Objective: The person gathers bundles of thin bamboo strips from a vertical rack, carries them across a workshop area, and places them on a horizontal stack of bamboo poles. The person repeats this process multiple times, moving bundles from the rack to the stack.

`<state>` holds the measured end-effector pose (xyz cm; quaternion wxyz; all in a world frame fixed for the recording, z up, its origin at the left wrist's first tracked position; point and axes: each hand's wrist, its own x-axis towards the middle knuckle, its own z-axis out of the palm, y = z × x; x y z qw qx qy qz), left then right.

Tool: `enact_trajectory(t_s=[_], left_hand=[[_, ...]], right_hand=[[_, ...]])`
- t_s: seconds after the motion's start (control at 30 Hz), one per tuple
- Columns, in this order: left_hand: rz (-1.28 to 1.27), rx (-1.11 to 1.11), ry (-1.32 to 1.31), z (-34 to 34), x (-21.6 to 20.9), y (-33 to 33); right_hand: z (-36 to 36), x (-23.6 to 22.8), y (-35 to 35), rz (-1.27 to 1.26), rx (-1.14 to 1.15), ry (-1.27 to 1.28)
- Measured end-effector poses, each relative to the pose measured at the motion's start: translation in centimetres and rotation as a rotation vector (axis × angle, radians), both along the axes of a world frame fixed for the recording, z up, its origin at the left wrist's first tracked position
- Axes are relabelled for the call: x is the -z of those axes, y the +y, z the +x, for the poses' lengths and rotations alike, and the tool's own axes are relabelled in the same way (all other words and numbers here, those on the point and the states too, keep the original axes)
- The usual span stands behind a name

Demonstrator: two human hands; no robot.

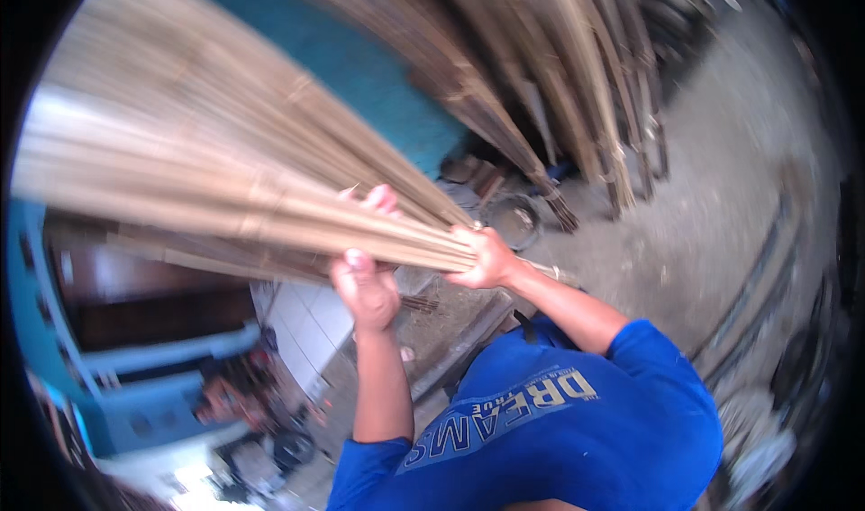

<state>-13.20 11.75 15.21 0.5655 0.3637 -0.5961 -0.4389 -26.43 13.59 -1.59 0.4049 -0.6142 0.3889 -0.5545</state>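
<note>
Right hand: one, closed around the narrow end of a stalk bundle. Sound practice, judged from the pose: a firm, even wrap here, so that no single stem slides out of line.

Left hand: one, beneath the same bundle, thumb on the near side, fingertips showing past the far side; whether it squeezes or only cradles, cannot tell. Best used as a support, probably set farther toward the broad end, where the weight likely pulls.

Stalk bundle: pale, slender, many-stemmed; held across the front of the body, fanning wide toward the upper left. Far end blurred – condition not determinable. A long overhang of this kind would likely swing and flex; slow turns advised, both hands acting together.

Second bundle: similar, just beyond the first, slanting the same way; whether joined to it at the narrow end, unclear. Stems could snag between the two, so a clean gap is worth watching.

Round dark container: one, on the floor past the right hand.

Leaning bundles: several, browner, lower ends toward the floor – a likely obstacle to any wide sweep rightward.

Teal wall: behind the bundles.
</note>
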Motion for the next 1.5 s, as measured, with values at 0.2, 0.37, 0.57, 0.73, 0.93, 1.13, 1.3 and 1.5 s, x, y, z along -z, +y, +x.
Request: enact_trajectory(t_s=[0.2, 0.37, 0.57, 0.73, 0.93, 1.13, 1.3, 1.5], left_hand=[[0.385, -0.242, 0.074, 14.0, 8.3, 6.8], [0.765, -0.535, -0.154, 24.1, 19.6, 21.0], [0.997, -0.738, -0.32, 29.7, 25.9, 36.9], [1.071, -0.774, -0.393, 33.0, 29.5, 44.5], [1.171, -0.863, -0.377, 37.2, 29.4, 50.4], [1.308, -0.885, -0.411, 41.2, 29.5, 56.6], [1.299, -0.936, -0.427, 43.0, 31.8, 60.1], [1.178, -0.774, -0.568, 44.1, 33.2, 56.1]], right_hand=[[7.2, -9.3, -1.4, -0.021, -0.217, -0.053], [15.6, -15.3, -1.9, 0.037, -0.409, -0.266], [29.2, -20.4, -1.3, -0.087, -0.425, -0.253], [40.3, -17.1, -2.2, -0.124, -0.224, -0.084], [50.3, -10.8, -3.1, -0.215, -0.018, 0.06], [57.0, -5.1, -5.8, -0.045, 0.056, 0.136], [60.5, -3.2, -8.2, 0.098, 0.047, 0.393], [55.2, 2.1, -6.6, 0.196, -0.178, 0.926]])
